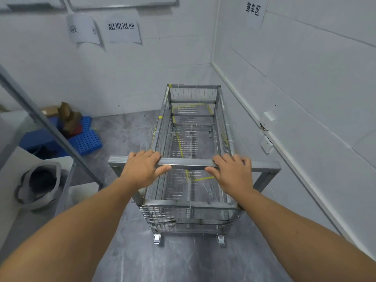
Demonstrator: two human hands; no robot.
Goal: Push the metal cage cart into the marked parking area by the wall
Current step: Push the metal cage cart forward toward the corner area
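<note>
In the corner of the room, the cart (191, 155) stands lengthwise along the right-hand wall (305, 82), its far end near the back wall. It is a metal frame with wire-mesh sides and floor, and nothing lies inside it. Yellow tape lines (181, 147) on the grey floor (130, 131) show through the mesh beneath the cart. At the cart's near end a flat metal handle bar (264, 165) runs crosswise. The left hand (142, 166) is wrapped over this bar, fingers curled across the top and the thumb pressed under it; the right hand (232, 171) grips the same bar just beside it in the same way. Both arms reach out straight from below. Two small casters (157, 239) sit under the cart's near end. On the wall above the cart hangs a paper sign (253, 10). Left of the cart, well apart, a blue plastic pallet (87, 139) lies on the floor, and nearer, a grey bucket (39, 185) rests beside a slanted metal rail (50, 127).
</note>
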